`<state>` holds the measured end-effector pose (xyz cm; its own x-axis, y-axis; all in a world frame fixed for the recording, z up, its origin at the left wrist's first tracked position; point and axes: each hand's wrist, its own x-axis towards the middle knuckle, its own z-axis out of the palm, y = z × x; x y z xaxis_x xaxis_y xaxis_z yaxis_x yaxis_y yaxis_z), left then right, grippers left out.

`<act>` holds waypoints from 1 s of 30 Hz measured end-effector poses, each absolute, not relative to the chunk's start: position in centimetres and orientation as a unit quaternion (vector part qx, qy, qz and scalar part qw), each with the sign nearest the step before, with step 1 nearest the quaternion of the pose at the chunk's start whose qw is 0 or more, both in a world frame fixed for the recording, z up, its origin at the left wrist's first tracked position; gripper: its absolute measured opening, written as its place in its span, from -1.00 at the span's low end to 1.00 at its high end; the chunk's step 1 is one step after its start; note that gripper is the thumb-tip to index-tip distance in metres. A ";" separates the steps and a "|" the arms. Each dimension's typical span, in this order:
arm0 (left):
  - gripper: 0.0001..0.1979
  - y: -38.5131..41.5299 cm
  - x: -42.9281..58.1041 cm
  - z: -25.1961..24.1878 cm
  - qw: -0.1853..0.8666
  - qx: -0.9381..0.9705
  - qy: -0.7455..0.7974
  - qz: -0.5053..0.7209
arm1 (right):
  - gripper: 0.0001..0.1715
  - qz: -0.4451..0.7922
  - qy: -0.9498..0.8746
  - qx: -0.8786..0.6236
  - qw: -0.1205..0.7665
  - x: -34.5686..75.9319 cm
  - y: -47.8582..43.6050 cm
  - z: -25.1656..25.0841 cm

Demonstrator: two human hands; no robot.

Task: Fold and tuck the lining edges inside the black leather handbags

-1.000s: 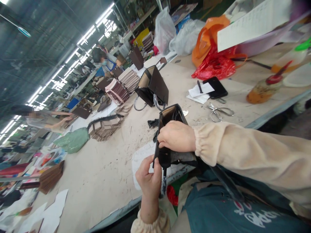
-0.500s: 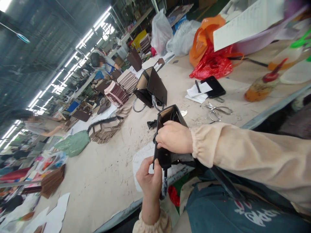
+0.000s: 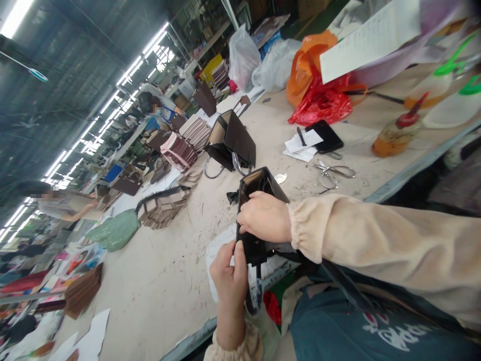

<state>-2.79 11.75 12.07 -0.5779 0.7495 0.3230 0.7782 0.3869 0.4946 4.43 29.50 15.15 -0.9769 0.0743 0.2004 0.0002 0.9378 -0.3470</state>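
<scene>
A dark handbag (image 3: pixel 276 185) with a tan lining lies open toward me at the table's near edge. My left hand (image 3: pixel 230 268) pinches the lower left corner of its rim between thumb and fingers. Higher on the same rim, my right hand (image 3: pixel 265 215) has its fingers closed over the edge, reaching across the bag's mouth. A plastic-wrapped handle (image 3: pixel 258 286) hangs below the bag. Just beyond stands a second dark handbag (image 3: pixel 240 140), its wrapped handles resting on the table.
Metal scissors (image 3: pixel 332 173), a black phone-like slab (image 3: pixel 330 138) and a bottle of amber liquid (image 3: pixel 393 138) lie to the right. Behind them is a red plastic bag (image 3: pixel 319 108). Stacked brown pieces (image 3: pixel 163 205) and a green bag (image 3: pixel 116 230) sit left. Two people work farther off.
The view has shifted slightly. Both hands keep their grip on the handbag's rim, with the right hand still closed over the edge and the left at the corner.
</scene>
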 end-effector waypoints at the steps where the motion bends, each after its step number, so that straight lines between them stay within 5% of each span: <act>1: -0.79 11.8 -2.9 12.2 0.027 -0.461 -0.835 -0.299 | -0.74 0.177 -0.978 -0.021 0.105 4.4 29.5 15.2; 30: -0.74 11.7 -4.2 12.4 -0.039 -0.393 -0.856 -0.334 | -0.76 0.185 -0.974 -0.047 0.126 3.7 31.0 15.2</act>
